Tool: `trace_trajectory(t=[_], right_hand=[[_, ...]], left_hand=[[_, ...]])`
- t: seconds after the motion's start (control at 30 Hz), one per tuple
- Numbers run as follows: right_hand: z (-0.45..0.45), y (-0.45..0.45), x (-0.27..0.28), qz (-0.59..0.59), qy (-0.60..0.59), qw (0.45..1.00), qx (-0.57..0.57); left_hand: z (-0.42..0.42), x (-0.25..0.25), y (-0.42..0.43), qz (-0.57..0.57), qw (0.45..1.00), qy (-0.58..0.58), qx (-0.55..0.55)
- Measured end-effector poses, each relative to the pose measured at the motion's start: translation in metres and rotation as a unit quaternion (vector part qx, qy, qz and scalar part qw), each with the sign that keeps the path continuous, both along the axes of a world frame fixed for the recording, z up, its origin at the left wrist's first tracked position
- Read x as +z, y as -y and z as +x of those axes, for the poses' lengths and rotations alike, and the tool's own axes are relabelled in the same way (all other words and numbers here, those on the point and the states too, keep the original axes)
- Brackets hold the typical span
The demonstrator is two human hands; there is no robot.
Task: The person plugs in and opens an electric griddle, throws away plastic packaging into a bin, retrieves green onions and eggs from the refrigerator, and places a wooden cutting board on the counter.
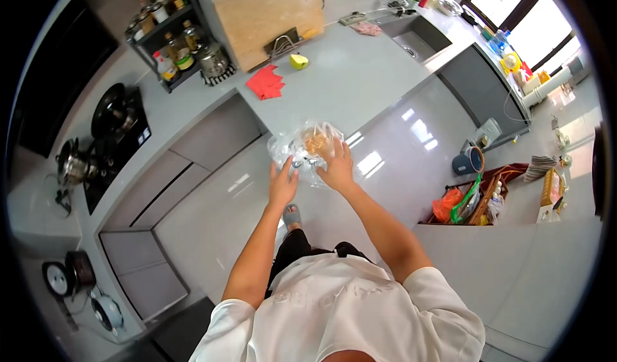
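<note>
A clear, crinkled plastic bag lies at the near corner of the grey counter, overlapping its edge. Golden-brown pieces show through it; their kind cannot be made out. My left hand is at the bag's near left side, fingers stretched upward and apart. Over the bag's right side is my right hand, its fingers spread and touching the plastic beside the brown contents. Neither hand shows a closed grip. Farther back on the counter are a red cloth or paper and a yellow-green fruit.
A wooden board leans on the wall behind a wire rack. Left are a bottle shelf and a black stove. A sink is at the back right. A basket of bags and a blue bin stand right.
</note>
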State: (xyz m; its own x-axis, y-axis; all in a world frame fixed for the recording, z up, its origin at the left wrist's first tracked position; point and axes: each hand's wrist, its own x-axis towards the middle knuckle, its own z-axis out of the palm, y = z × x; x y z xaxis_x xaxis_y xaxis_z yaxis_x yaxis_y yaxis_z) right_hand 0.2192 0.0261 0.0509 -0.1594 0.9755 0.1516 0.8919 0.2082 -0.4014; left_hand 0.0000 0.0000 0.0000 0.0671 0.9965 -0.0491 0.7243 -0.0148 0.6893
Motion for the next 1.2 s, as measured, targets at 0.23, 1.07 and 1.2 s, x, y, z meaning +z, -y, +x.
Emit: trace_trajectory(t=[0.23, 1.07, 1.2], right_hand=[[0.02, -0.102, -0.052, -0.191, -0.169, 0.949, -0.183], [0.414, -0.366, 0.029, -0.327, -0.62, 0.71, -0.064], [0.469, -0.411, 0.012, -0.316, -0.653, 0.686, -0.063]], left_hand=[[0.021, -0.014, -0.102, -0.114, 0.991, 0.041, 0.054], [0.347, 0.047, -0.378, -0.264, 0.675, 0.648, 0.234], [0.407, 0.036, -0.422, -0.288, 0.629, 0.688, 0.219]])
